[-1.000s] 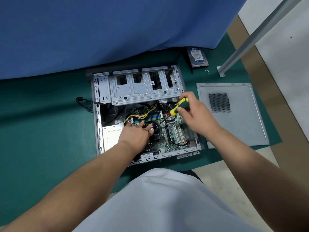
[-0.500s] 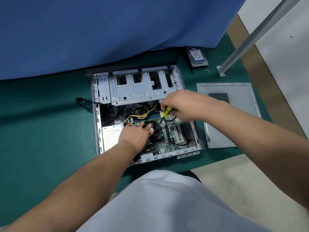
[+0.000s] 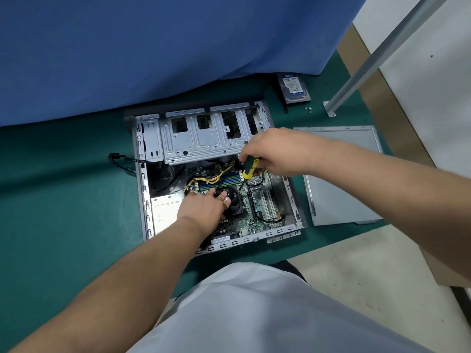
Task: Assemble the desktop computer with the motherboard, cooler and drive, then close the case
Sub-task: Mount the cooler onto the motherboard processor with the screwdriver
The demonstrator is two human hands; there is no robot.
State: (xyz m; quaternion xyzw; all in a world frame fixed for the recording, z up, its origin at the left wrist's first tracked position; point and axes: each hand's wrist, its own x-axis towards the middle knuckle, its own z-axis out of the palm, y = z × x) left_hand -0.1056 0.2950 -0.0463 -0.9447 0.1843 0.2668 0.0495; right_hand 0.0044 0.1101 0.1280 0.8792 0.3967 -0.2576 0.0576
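The open grey computer case (image 3: pixel 142 189) lies on its side on the green mat. Inside it sits the green motherboard (image 3: pixel 257 207). My left hand (image 3: pixel 204 207) rests on the black cooler fan (image 3: pixel 235 201), covering most of it. My right hand (image 3: pixel 270 151) grips a yellow and black screwdriver (image 3: pixel 250 168), whose shaft points down at the board just right of the cooler. The hard drive (image 3: pixel 293 89) lies apart on the mat at the back right. The grey side panel (image 3: pixel 341 189) lies flat to the right of the case.
A blue cloth (image 3: pixel 165 47) hangs behind the case. A grey metal post (image 3: pixel 377 54) with a foot bracket stands at the back right, small screws (image 3: pixel 309 109) beside it. A black cable (image 3: pixel 119 161) sticks out left of the case. My white-clad knee fills the bottom of the view.
My right hand swung left over the case, turning the screwdriver from lying flat to pointing down at the board beside the cooler. My left hand stayed on the cooler.
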